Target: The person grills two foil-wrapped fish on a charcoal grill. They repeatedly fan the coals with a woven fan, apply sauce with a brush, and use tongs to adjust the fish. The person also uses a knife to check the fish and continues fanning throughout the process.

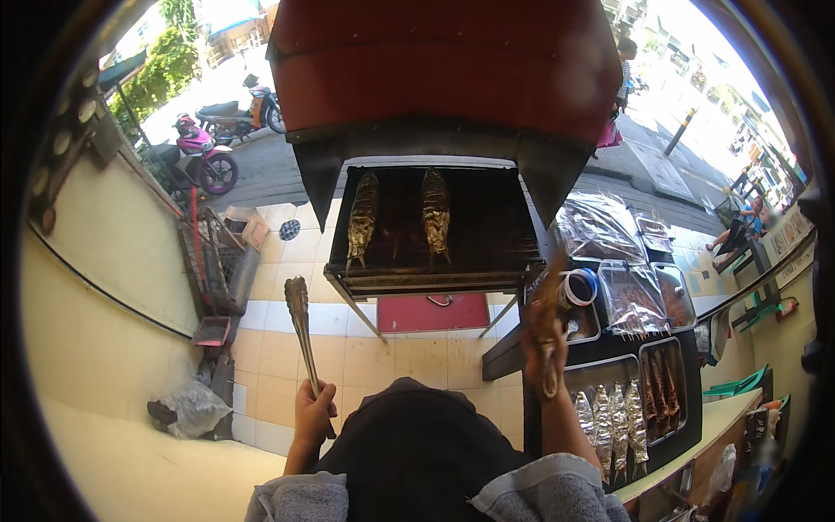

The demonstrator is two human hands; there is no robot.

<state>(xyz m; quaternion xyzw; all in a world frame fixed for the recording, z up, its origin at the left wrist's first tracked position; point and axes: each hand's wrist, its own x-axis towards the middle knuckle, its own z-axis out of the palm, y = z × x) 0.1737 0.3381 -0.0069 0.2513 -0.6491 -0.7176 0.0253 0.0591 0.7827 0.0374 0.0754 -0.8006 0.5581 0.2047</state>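
Note:
My left hand (314,408) grips metal tongs (300,326) by the handle end, with their scalloped tips pointing up. My right hand (545,359) holds a brown object with a pale looped handle (550,382); it is blurred by motion and looks like a woven hand fan. Before me stands a charcoal-type grill (486,222) under a red metal hood (443,72). On its dark grate lie two foil-wrapped fish, one at the left (363,215) and one near the middle (435,212), tails towards me. Neither hand touches them.
To the right, a black table bears a tray of foil-wrapped fish (616,417), a tray of browned food (662,385), plastic-covered trays (633,297) and a blue-rimmed tub (579,287). A wire crate (212,254) and plastic bag (192,408) stand left. Motorcycles (218,169) and people are beyond.

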